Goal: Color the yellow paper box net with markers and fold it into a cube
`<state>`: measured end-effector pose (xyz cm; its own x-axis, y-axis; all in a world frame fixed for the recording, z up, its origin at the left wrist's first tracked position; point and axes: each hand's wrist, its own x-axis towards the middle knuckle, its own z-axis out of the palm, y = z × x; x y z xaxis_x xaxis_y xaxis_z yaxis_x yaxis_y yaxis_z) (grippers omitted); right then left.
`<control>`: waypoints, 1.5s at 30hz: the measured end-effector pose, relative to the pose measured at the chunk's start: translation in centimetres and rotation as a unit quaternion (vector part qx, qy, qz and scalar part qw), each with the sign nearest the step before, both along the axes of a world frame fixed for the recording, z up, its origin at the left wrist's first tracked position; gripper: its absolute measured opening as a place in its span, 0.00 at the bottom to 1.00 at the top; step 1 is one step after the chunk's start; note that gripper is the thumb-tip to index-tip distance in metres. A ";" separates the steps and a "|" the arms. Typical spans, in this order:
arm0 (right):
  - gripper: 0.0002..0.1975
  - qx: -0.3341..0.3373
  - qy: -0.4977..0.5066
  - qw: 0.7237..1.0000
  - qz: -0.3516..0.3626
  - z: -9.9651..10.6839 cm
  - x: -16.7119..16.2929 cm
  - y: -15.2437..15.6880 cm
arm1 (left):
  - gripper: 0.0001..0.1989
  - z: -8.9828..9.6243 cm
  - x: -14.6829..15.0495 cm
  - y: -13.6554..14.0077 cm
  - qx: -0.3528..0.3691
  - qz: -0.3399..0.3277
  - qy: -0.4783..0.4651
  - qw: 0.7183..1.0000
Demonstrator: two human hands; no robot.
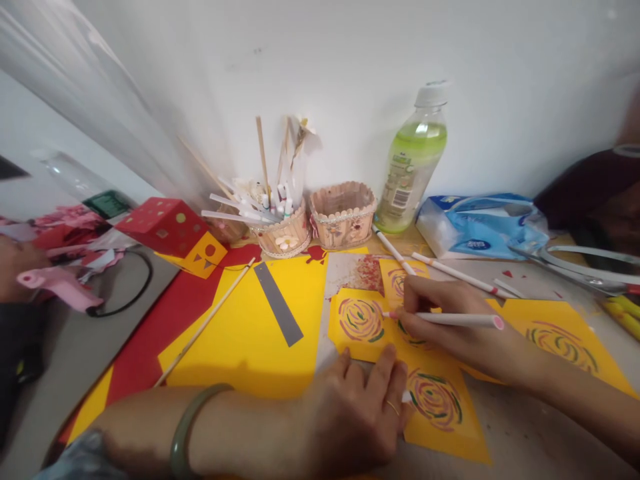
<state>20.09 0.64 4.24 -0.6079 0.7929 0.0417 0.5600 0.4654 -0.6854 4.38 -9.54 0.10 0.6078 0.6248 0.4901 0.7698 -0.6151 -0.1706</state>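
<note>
My right hand [440, 313] grips a pink marker [460, 321] with a white barrel. Its tip touches the edge of a swirl drawn in pink and green dashes on a yellow paper cutout [343, 340]. My left hand [355, 407], below a green bangle [193, 427], rests with curled fingers on the cutout's lower edge. A small white end [406, 396] pokes out by its ring finger; the rest is hidden. Similar swirls mark the cutout's other panels, and my right hand and forearm cover part of it.
Yellow sheets [295, 293], a grey strip [279, 303] and a thin stick [205, 323] lie left. Behind stand wooden baskets [345, 227], a green drink bottle [410, 160] and a tissue pack [480, 227]. Scissors [575, 263] lie right. At far left, another person's hand [17, 270] is near a pink glue gun [60, 287].
</note>
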 end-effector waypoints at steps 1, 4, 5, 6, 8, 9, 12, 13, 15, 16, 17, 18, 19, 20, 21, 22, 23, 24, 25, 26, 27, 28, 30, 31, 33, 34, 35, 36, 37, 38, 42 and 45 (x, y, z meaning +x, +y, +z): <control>0.11 -0.002 0.000 1.000 0.003 0.0 0.1 -0.1 | 0.17 0.0 0.0 0.0 0.002 0.000 -0.003 1.000; 0.10 -0.013 0.001 1.000 0.006 0.1 0.2 -0.5 | 0.16 0.1 0.1 0.1 0.005 0.002 -0.005 1.000; 0.10 -0.017 0.001 1.000 0.006 0.2 0.2 -0.5 | 0.16 0.1 0.1 0.1 0.005 0.002 -0.004 1.000; 0.10 -0.019 0.001 1.000 0.006 0.2 0.2 -0.6 | 0.16 0.1 0.1 0.1 0.006 0.002 -0.002 1.000; 0.11 -0.019 0.004 1.000 0.005 0.3 0.2 -0.6 | 0.17 0.1 0.1 0.0 0.008 0.005 -0.002 1.000; 0.11 -0.015 0.007 1.000 0.004 0.3 0.2 -0.6 | 0.17 0.1 0.1 0.0 0.009 0.005 -0.001 1.000; 0.11 -0.004 0.009 1.000 0.000 0.2 0.2 -0.4 | 0.16 0.1 0.1 0.0 0.009 0.005 -0.002 1.000; 0.11 -0.004 0.009 1.000 0.001 0.1 0.2 -0.3 | 0.16 0.0 0.1 0.0 0.009 0.004 -0.002 1.000; 0.12 -0.009 0.008 1.000 0.008 0.0 0.2 -0.2 | 0.16 0.0 0.1 0.0 0.007 0.004 -0.005 1.000; 0.12 -0.010 0.008 1.000 0.011 0.0 0.2 -0.2 | 0.16 0.0 0.1 0.0 0.007 0.004 -0.006 1.000; 0.12 -0.010 0.008 1.000 0.013 -0.1 0.2 -0.2 | 0.16 0.0 0.1 0.0 0.007 0.004 -0.006 1.000; 0.12 -0.008 0.006 1.000 0.013 -0.1 0.2 -0.1 | 0.16 0.0 0.1 -0.1 0.006 0.004 -0.006 1.000; 0.12 -0.005 0.005 1.000 0.011 -0.1 0.2 -0.1 | 0.16 0.0 0.1 -0.1 0.006 0.006 -0.006 1.000; 0.12 -0.001 0.005 1.000 0.010 -0.2 0.3 -0.1 | 0.16 0.0 0.1 -0.1 0.004 0.006 -0.004 1.000; 0.11 -0.001 0.004 1.000 0.011 -0.2 0.3 -0.1 | 0.16 0.1 0.1 0.0 0.002 0.006 -0.001 1.000; 0.11 -0.002 0.003 1.000 0.014 -0.2 0.3 0.0 | 0.16 0.1 0.0 0.0 0.000 0.005 0.002 1.000; 0.11 -0.003 0.003 1.000 0.015 -0.2 0.3 0.0 | 0.17 0.2 0.0 0.0 -0.002 0.003 0.007 1.000; 0.11 -0.005 0.003 1.000 0.015 -0.1 0.3 0.0 | 0.17 0.3 0.0 0.0 -0.002 0.000 0.010 1.000; 0.12 -0.008 0.004 1.000 0.012 -0.1 0.3 0.0 | 0.17 0.3 0.0 0.1 -0.003 -0.003 0.013 1.000; 0.12 -0.011 0.007 1.000 0.005 0.0 0.3 0.0 | 0.17 0.3 -0.1 0.1 -0.003 -0.006 0.015 1.000; 0.12 -0.013 0.015 1.000 -0.003 0.1 0.3 -0.1 | 0.17 0.2 -0.1 0.1 -0.002 -0.006 0.013 1.000; 0.12 -0.014 0.027 0.999 -0.012 0.1 0.2 -0.1 | 0.17 0.2 0.0 0.1 0.000 -0.005 0.010 1.000; 0.12 -0.019 0.058 0.998 -0.025 0.3 0.1 -0.2 | 0.16 -0.1 0.0 0.0 0.003 0.002 0.004 1.000; 0.12 -0.025 0.074 0.997 -0.024 0.3 0.0 -0.4 | 0.16 -0.2 0.0 -0.1 0.006 0.007 0.003 1.000; 0.12 -0.048 0.101 0.994 -0.008 0.3 -0.2 -0.7 | 0.16 -0.4 0.0 -0.2 0.010 0.014 0.001 1.000; 0.12 -0.063 0.108 0.992 0.004 0.3 -0.4 -0.8 | 0.16 -0.5 0.0 -0.2 0.010 0.015 0.001 1.000; 0.12 -0.076 0.112 0.991 0.014 0.3 -0.5 -1.0 | 0.16 -0.6 0.0 -0.2 0.009 0.014 0.002 1.000; 0.12 -0.086 0.112 0.990 0.021 0.2 -0.7 -1.2 | 0.16 -0.6 0.0 -0.2 0.008 0.014 0.003 1.000; 0.12 -0.091 0.110 0.989 0.024 0.2 -0.8 -1.4 | 0.16 -0.6 0.0 -0.2 0.007 0.012 0.006 1.000; 0.12 -0.094 0.106 0.990 0.028 0.1 -1.0 -1.5 | 0.17 -0.5 0.0 -0.2 0.005 0.009 0.011 1.000; 0.12 -0.092 0.090 0.991 0.040 -0.2 -1.3 -1.7 | 0.17 -0.2 0.1 0.0 0.009 0.015 0.005 1.000; 0.12 -0.096 0.087 0.990 0.051 -0.6 -1.3 -1.8 | 0.17 0.1 0.2 0.1 0.011 0.011 0.001 1.000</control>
